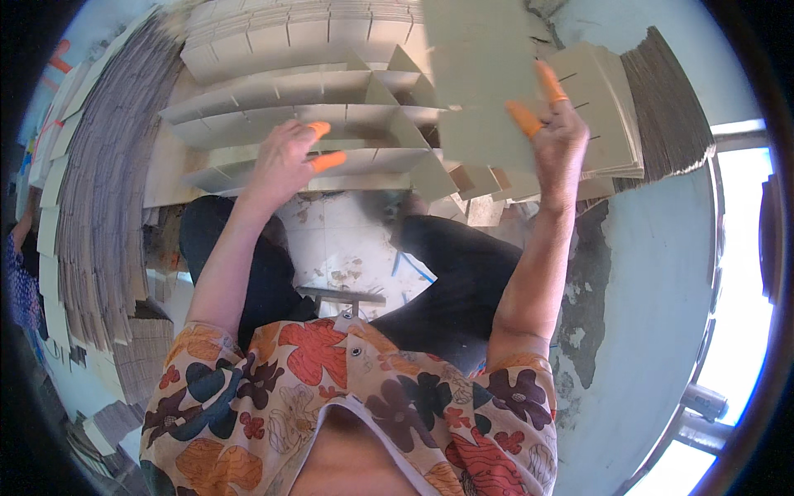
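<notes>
Up top, right side: plain, flat tan cardboard sheet [484, 83], right hand [562, 134] grip clamped on its edge
Tan cardboard divider grid [227, 131]: slotted strips crossing upright
Left hand [285, 159]: orange-tipped thumb and finger apart, over it

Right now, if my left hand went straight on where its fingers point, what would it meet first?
Probably the crosswise cardboard divider to the right of your left hand. Depth is unclear, though: it could brush a lengthwise strip sooner, or pass above both.
</notes>
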Available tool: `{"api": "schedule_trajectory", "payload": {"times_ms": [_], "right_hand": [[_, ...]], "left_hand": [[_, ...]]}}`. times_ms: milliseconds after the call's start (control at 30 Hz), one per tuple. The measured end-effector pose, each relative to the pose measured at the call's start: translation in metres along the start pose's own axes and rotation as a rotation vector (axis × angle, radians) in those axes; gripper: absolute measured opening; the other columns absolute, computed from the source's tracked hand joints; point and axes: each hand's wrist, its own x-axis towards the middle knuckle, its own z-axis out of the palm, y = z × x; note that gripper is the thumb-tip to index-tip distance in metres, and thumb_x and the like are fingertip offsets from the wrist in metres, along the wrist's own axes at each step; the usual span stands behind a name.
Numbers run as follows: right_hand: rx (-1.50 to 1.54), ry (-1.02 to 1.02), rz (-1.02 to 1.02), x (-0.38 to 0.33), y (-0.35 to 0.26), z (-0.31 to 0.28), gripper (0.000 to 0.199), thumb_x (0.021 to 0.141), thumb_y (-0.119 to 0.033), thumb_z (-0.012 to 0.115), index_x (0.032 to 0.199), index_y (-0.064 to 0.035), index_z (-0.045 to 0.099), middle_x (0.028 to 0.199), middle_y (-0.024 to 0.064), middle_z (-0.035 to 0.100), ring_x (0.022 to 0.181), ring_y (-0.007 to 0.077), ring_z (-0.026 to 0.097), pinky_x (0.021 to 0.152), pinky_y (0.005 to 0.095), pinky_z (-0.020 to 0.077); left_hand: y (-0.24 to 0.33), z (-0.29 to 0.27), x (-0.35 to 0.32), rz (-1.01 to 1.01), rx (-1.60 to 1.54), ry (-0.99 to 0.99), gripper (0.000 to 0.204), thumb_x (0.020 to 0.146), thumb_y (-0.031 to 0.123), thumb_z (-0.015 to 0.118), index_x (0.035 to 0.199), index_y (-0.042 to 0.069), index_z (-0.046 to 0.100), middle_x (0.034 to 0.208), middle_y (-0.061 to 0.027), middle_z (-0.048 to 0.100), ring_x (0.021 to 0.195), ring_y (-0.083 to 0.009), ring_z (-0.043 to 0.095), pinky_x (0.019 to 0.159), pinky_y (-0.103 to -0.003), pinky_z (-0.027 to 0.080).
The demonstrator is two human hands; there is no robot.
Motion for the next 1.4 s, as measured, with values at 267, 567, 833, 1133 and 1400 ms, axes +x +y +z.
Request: {"api": "schedule_trajectory", "payload": {"times_ms": [267, 567, 833, 1133, 1400], "right_hand": [[0.188, -0.359, -0.021, -0.009, -0.054, 0.046, 0.046, 0.072, -0.001, 0.071, 0.117, -0.0009, 0.060, 0.100, 0.0217, 0.065, 0.074, 0.0209, 0.065, 0.067, 0.0320, 0.0510], [0.082, -0.440, -0.062, -0.011, -0.065, 0.064, 0.045, 0.073, 0.000, 0.068, 0.117, -0.0008, 0.059, 0.094, 0.0222, 0.060, 0.082, 0.0296, 0.060, 0.073, 0.0343, 0.0491], [0.128, -0.446, -0.071, -0.003, -0.068, 0.063, 0.032, 0.074, 0.002, 0.064, 0.106, 0.0040, 0.061, 0.104, 0.0269, 0.060, 0.091, 0.0386, 0.062, 0.075, 0.0373, 0.0500], [0.001, -0.526, -0.352, -0.018, -0.041, 0.121, 0.041, 0.076, 0.000, 0.063, 0.117, -0.0015, 0.060, 0.092, 0.0210, 0.064, 0.084, 0.0346, 0.063, 0.072, 0.0376, 0.0503], [-0.287, -0.642, -0.406, -0.029, -0.048, 0.134, 0.021, 0.078, -0.005, 0.059, 0.098, -0.0003, 0.065, 0.088, 0.0176, 0.061, 0.082, 0.0338, 0.061, 0.070, 0.0409, 0.0486]], "left_hand": [[-0.014, 0.035, -0.009, 0.119, -0.011, 0.001, 0.018, 0.072, 0.014, 0.071, 0.082, 0.001, 0.061, 0.072, -0.0125, 0.063, 0.071, -0.0300, 0.058, 0.067, -0.041, 0.046], [-0.007, 0.035, -0.006, 0.071, -0.030, -0.019, 0.017, 0.072, 0.013, 0.071, 0.078, 0.002, 0.061, 0.066, -0.0143, 0.057, 0.067, -0.0312, 0.056, 0.060, -0.042, 0.045], [-0.010, 0.039, -0.004, 0.036, -0.038, -0.028, 0.017, 0.072, 0.013, 0.072, 0.080, 0.003, 0.061, 0.068, -0.0147, 0.057, 0.068, -0.0332, 0.057, 0.059, -0.043, 0.045], [-0.017, 0.048, -0.003, 0.105, -0.059, 0.020, 0.017, 0.072, 0.013, 0.072, 0.077, 0.002, 0.060, 0.067, -0.0149, 0.058, 0.069, -0.0329, 0.057, 0.061, -0.044, 0.045], [-0.021, 0.045, -0.005, 0.053, -0.021, 0.010, 0.016, 0.071, 0.013, 0.072, 0.078, 0.003, 0.061, 0.068, -0.0135, 0.056, 0.069, -0.0321, 0.057, 0.061, -0.042, 0.045]]}}
